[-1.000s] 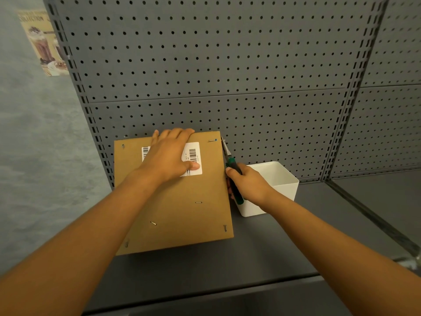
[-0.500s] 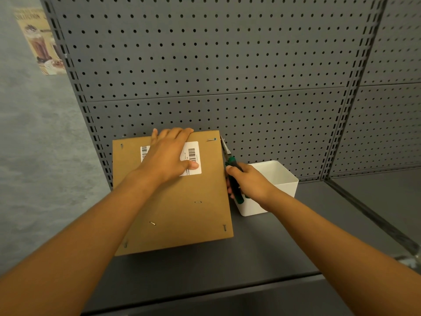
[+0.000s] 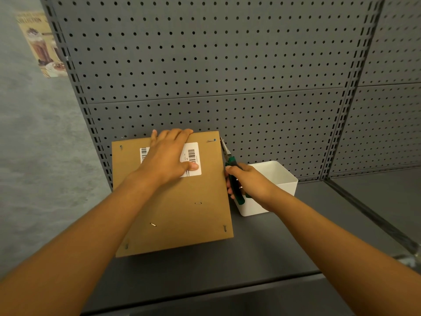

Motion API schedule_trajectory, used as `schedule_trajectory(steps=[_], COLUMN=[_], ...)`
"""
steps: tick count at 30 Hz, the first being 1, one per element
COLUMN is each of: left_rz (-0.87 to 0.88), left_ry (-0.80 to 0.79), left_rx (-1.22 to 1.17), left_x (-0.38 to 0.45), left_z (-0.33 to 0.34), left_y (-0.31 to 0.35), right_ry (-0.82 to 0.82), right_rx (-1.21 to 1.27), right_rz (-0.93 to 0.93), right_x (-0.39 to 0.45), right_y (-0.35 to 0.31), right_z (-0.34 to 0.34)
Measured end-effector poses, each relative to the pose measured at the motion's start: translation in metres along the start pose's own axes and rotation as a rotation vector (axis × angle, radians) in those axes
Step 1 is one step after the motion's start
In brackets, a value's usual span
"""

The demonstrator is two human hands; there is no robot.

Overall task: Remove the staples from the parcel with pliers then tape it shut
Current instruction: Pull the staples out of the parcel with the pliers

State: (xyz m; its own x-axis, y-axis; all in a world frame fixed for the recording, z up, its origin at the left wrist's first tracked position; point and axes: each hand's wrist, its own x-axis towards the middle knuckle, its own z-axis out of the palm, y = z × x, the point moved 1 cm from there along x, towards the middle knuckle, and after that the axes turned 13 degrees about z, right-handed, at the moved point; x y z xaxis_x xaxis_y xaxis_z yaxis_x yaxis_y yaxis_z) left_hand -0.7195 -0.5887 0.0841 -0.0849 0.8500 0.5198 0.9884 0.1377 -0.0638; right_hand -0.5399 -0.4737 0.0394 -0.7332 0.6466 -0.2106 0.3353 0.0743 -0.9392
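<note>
Little has changed over the last second: the left hand (image 3: 168, 156) still presses flat on the parcel (image 3: 173, 197), which lies on the shelf (image 3: 284, 247) against the pegboard (image 3: 227, 65). The right hand (image 3: 248, 183) stays wrapped round the pliers (image 3: 230, 165) beside the white bin (image 3: 280, 179). Their long axis runs away from the person, the tip seemingly just beside the far-right staple (image 3: 211, 140), so pulling hasn't started.

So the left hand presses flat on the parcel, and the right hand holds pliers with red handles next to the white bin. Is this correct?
Not quite: the handles are green, not red, as the head view shows. The left hand does press flat on the parcel, and the right hand holds the pliers next to the white bin.
</note>
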Motion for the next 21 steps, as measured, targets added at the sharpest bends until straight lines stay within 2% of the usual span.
schedule_trajectory(steps=[21], left_rz=[0.006], left_ry=[0.009], left_rx=[-0.011], left_x=[0.0003], left_z=[0.0004], left_y=[0.0000], right_ry=[-0.058], right_rx=[0.076], right_rz=[0.002], right_x=[-0.0044], right_y=[-0.0003], right_z=[-0.0020])
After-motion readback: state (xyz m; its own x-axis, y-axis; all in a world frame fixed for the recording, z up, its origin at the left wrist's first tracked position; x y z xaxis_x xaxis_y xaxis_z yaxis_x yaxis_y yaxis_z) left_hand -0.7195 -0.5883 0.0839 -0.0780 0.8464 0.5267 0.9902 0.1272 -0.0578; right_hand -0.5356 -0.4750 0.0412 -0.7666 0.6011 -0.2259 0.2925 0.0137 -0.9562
